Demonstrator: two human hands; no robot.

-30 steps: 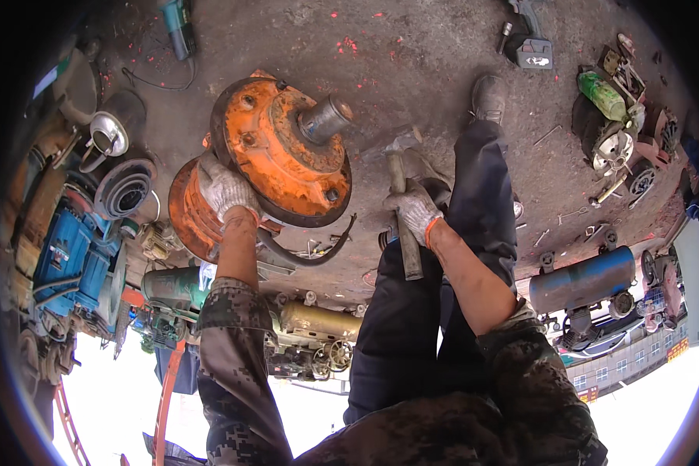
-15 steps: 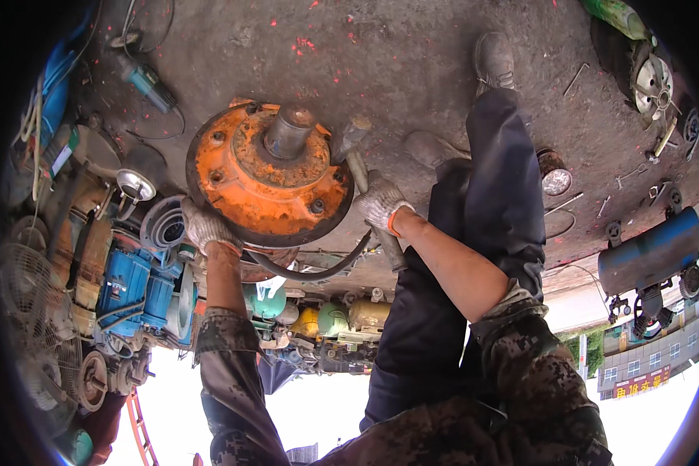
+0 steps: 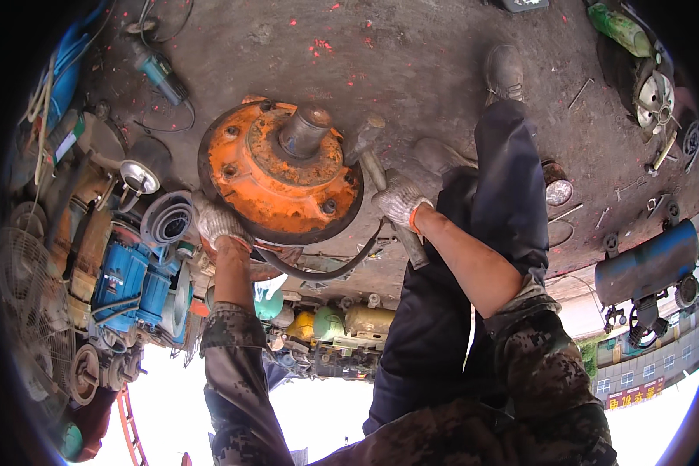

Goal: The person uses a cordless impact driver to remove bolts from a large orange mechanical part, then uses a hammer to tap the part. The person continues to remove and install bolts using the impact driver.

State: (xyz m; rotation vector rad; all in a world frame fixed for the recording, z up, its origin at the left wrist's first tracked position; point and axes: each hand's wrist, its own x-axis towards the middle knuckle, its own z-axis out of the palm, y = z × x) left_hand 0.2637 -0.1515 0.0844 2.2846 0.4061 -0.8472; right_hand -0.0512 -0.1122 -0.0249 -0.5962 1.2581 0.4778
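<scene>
An orange, rust-marked round housing (image 3: 279, 190) with a dark rim and bolts stands in front of me. A thick metal shaft (image 3: 306, 130) sticks out of its middle. My left hand (image 3: 221, 223), in a knitted glove, grips the rim at its lower left; its fingertips are partly hidden. My right hand (image 3: 400, 200), gloved too, is closed round the handle of a hammer (image 3: 373, 167). The hammer's head sits close beside the housing's right edge; I cannot tell whether they touch. A dark hose or cable (image 3: 318, 273) curves below the housing.
At the left lie an angle grinder (image 3: 161, 80), a lamp with a metal reflector (image 3: 138, 179), blue motors (image 3: 122, 283) and a wire fan guard (image 3: 31, 287). To the right are a rusty can (image 3: 556, 183), loose tools, a wheel hub (image 3: 655, 102) and a blue cylindrical tank machine (image 3: 646, 262).
The whole view has shifted slightly, so the housing, hammer and both hands appear a little further right. Both hands keep their grips, with no clear movement against the housing.
</scene>
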